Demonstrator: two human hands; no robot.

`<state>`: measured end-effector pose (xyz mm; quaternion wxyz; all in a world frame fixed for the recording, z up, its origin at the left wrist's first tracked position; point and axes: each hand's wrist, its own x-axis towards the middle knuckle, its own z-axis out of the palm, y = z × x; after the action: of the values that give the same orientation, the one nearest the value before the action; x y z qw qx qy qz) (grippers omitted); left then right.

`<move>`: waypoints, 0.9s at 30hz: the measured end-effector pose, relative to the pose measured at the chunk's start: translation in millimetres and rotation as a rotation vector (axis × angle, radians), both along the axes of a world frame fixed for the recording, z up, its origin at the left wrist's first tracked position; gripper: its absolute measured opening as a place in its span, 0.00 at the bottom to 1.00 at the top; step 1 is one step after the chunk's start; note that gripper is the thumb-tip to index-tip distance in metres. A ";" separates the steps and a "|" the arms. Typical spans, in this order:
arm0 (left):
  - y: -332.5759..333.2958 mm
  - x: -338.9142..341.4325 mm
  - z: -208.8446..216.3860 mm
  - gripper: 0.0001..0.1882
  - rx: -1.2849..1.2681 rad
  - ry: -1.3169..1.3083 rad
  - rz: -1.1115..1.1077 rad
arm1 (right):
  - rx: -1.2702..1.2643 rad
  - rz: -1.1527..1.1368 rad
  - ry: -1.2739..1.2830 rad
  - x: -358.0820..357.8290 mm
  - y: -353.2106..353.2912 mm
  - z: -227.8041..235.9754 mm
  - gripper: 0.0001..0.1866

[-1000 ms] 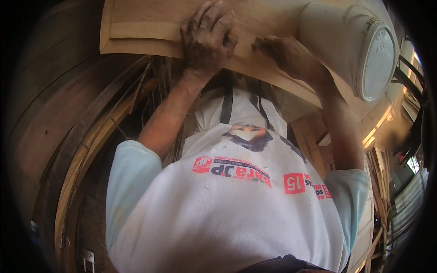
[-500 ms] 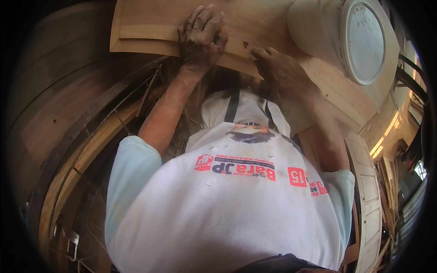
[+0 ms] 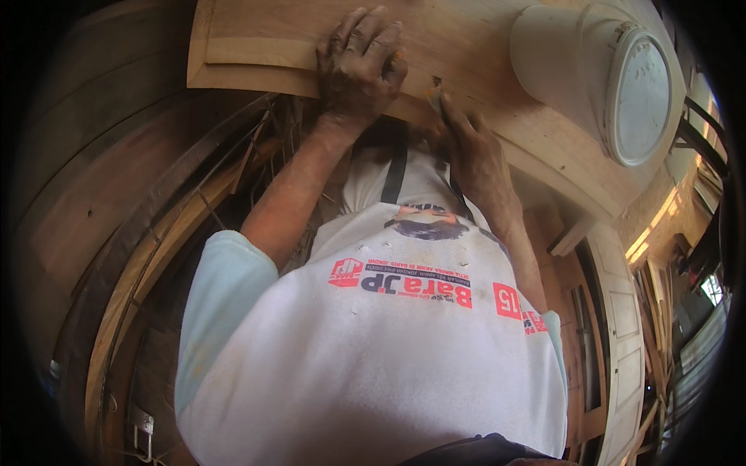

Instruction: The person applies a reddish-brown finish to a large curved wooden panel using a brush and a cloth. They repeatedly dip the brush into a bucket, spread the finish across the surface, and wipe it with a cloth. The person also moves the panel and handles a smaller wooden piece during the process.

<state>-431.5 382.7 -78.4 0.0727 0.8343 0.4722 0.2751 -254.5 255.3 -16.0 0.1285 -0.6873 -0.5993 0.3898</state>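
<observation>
A wooden panel point(image 3: 260, 53) with a raised border lies before me at the top of the view. On its near edge rests my left hand point(image 3: 361, 70), fingers curled; a bit of orange shows by its thumb, and most of whatever it holds is hidden. To its right, my right hand point(image 3: 474, 144) pinches a small flat blade point(image 3: 434, 96), pale and thin, its handle out of sight in the grip. The blade's tip sits close to a small dark hole point(image 3: 437, 81) in the panel; whether they touch I cannot tell.
A white plastic bucket point(image 3: 556, 58) with a pale round end point(image 3: 643, 97) lies on the panel at the right. Below left runs a curved wooden rail point(image 3: 148, 264) with metal bars. A white panelled door point(image 3: 625, 357) and timber strips point(image 3: 660, 311) stand at the right.
My right hand has turned more upright and its forearm has swung inward, bringing the blade into clear sight by the hole. My left hand has shifted slightly right along the panel.
</observation>
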 end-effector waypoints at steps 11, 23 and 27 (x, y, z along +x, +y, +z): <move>-1.4 -1.2 -16.8 0.20 -0.046 -0.037 -0.001 | -0.031 -0.197 0.051 -22.5 -2.0 2.8 0.25; -1.3 2.6 6.6 0.17 -0.114 -0.036 -0.014 | 0.088 -0.352 0.095 -45.0 -2.6 -26.1 0.25; -0.5 -1.0 6.4 0.16 -0.090 -0.037 -0.039 | 0.034 -0.619 0.235 -61.0 -10.3 -37.5 0.18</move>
<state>-432.4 382.2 -72.1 0.1241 0.8342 0.4661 0.2674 -315.6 245.0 -53.5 0.3206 -0.7850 -0.3494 0.3986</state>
